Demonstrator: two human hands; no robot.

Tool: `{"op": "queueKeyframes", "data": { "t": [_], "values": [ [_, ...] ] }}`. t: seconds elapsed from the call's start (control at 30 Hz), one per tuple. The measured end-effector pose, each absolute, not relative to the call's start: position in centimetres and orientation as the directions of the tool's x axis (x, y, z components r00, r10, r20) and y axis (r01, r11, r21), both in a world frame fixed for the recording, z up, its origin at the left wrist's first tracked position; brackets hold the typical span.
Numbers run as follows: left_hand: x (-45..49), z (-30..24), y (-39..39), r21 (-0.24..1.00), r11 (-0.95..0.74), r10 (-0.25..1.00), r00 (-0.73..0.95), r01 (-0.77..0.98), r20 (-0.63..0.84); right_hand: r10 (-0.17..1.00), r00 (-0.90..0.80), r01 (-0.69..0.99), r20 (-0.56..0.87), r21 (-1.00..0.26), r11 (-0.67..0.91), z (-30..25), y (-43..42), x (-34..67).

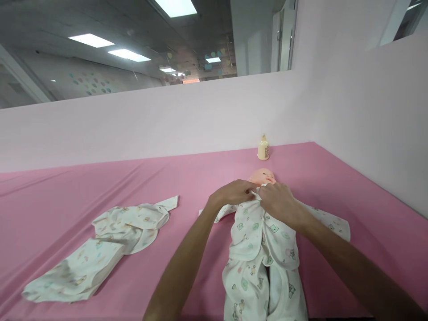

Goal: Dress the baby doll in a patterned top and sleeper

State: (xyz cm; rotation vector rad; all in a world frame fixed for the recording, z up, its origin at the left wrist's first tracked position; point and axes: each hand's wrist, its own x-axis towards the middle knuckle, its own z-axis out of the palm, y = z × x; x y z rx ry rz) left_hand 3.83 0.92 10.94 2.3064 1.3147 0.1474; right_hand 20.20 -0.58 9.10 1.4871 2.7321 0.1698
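The left hand (234,192) and right hand (279,201) pinch the collar of the printed baby romper (259,240) on the doll (263,176), lying on the pink table cover (100,187); the 2 edges should probably stay aligned, fingers closed on fabric.

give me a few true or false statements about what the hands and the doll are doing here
1. Both hands, left hand and right hand, meet at the neckline of the doll. True.
2. The doll is undressed. False: it wears a printed white baby suit.
3. A spare garment lies on the pink cloth to the left. True.
4. The cream bottle lies tipped over beside the doll's feet. False: it stands upright beyond the doll's head, near the wall.
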Motion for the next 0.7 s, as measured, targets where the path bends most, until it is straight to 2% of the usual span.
{"op": "queueKeyframes", "data": {
  "t": [0.17,0.23,0.37,0.43,0.5,0.53,0.6,0.7],
  "values": [
    [3.8,11.3,0.8,0.421,-0.435,0.844,0.523,0.796,-0.115,0.862,-0.503,0.864,0.061,0.074,0.499,9.0,-0.1,20.0],
    [3.9,11.4,0.7,0.415,-0.446,0.840,0.531,0.793,-0.113,0.871,-0.486,0.873,0.066,0.006,0.487,9.4,0.3,20.1],
    [4.2,11.5,0.6,0.449,-0.483,0.814,0.575,0.752,-0.088,0.863,-0.504,0.815,0.042,-0.306,0.491,10.6,1.1,21.3],
    [4.2,11.7,0.5,0.455,-0.487,0.811,0.579,0.745,-0.079,0.856,-0.516,0.758,-0.021,-0.476,0.446,11.1,1.6,22.1],
    [3.9,12.1,0.2,0.467,-0.503,0.801,0.596,0.727,-0.066,0.839,-0.537,0.713,-0.093,-0.581,0.392,11.3,2.1,22.8],
    [3.6,12.4,0.1,0.474,-0.512,0.794,0.605,0.716,-0.056,0.827,-0.551,0.704,-0.114,-0.596,0.387,11.2,2.3,23.1],
    [3.1,12.9,-0.3,0.484,-0.518,0.794,0.607,0.705,-0.034,0.818,-0.565,0.725,-0.109,-0.539,0.429,11.2,2.6,23.6],
    [2.7,13.5,-0.6,0.474,-0.475,0.836,0.549,0.741,-0.021,0.868,-0.496,0.816,0.028,-0.325,0.477,11.3,2.0,23.7]
  ]
}}
